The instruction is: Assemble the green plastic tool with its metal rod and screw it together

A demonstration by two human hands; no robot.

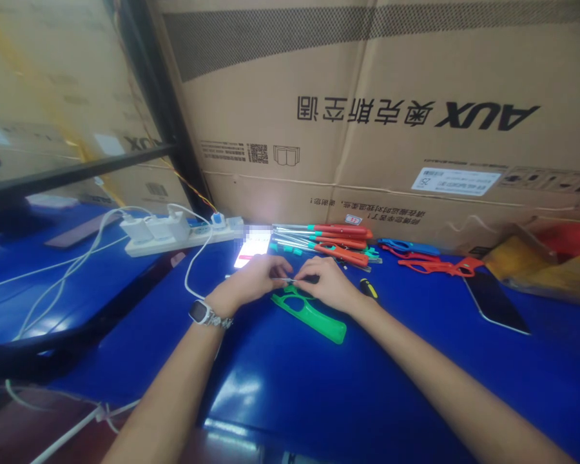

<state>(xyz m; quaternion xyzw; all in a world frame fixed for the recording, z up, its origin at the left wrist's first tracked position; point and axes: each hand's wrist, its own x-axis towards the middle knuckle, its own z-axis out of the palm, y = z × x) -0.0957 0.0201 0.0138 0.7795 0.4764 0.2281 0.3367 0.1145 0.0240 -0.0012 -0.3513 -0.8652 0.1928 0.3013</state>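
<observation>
My left hand (257, 278), with a watch on its wrist, is closed in a pinch on one end of a thin, pale piece (288, 280). My right hand (327, 281) pinches the other end, and its fingertips nearly meet the left ones. The piece is too small to name. Just below my fingers a green plastic shell (314, 317) with a loop-shaped opening lies on the blue table (270, 386); part of another green piece shows at my right fingers. Behind the hands is a pile of orange and red long-necked lighters (343, 241).
A lit phone (252, 248) stands behind my left hand, near a white power strip (183, 237) with plugs and cables. Red shells (439, 265), a blue shell (408, 247) and a dark phone (495, 301) lie to the right. A large cardboard box (367, 148) rises behind.
</observation>
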